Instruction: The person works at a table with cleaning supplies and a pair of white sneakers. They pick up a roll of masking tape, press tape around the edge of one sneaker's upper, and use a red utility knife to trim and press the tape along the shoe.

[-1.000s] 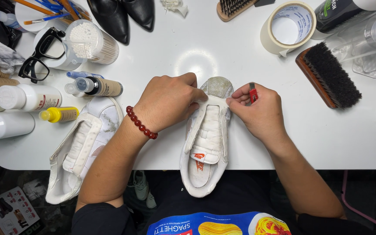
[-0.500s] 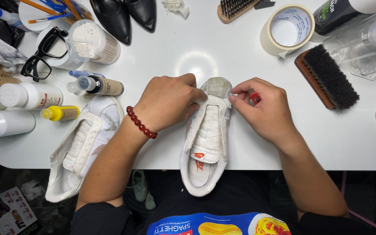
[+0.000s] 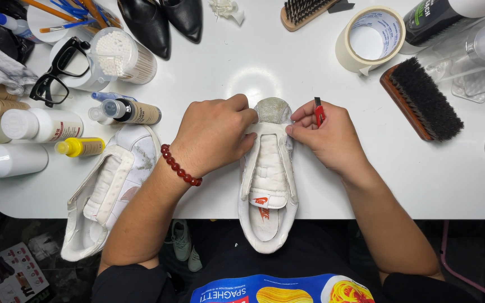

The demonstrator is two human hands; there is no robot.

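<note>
My left hand (image 3: 214, 137) presses the laceless white leather sneaker (image 3: 268, 185), hiding its side; my right hand (image 3: 324, 134) pinches a small red tool (image 3: 319, 111), mostly concealed.

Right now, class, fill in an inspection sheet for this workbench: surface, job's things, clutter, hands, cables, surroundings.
Surface: white table, crowded at its far side.
Job's things: white sneaker upright, heel past the near edge; small red tool.
Clutter: second sneaker, bottles, yellow bottle, glasses, tape roll, brush, black shoes.
Hands: left hand presses the sneaker's toe area; right hand pinches the red tool there.
Cables: nothing seen.
Surroundings: dark floor, printed box.
</note>
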